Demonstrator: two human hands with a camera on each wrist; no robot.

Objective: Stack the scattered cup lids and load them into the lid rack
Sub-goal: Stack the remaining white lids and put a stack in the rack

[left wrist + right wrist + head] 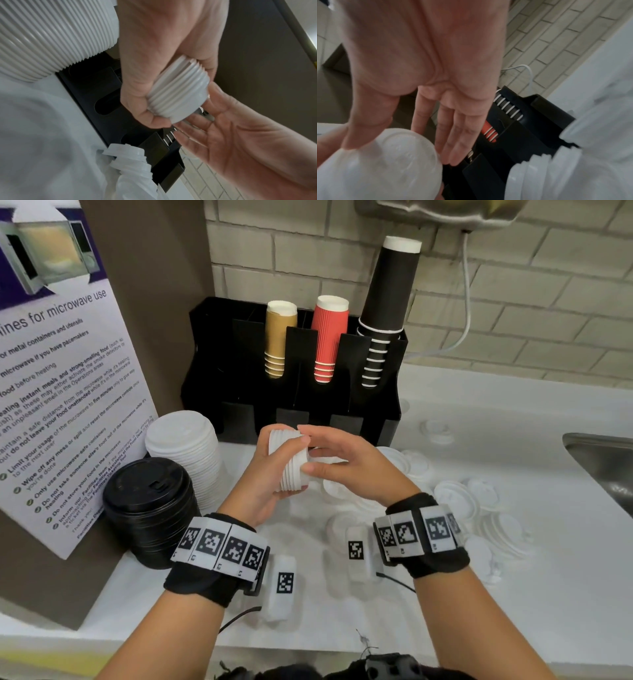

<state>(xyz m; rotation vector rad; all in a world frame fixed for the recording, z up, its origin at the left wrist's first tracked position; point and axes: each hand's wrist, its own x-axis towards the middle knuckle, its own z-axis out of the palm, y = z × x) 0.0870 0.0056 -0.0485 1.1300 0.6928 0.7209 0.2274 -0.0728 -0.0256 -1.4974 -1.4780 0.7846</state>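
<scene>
Left hand (270,470) raised, fingers (150,119) curled in a grip, right hand (346,463) alongside, fingers (453,142) straight and together, both wrists banded

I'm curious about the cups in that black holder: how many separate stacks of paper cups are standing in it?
3, side by side in the black plastic rack: the tan paper cup stack on the left, the red ribbed paper cup stack in the middle, the tall black paper cup stack on the right. None looks hidden.
</scene>
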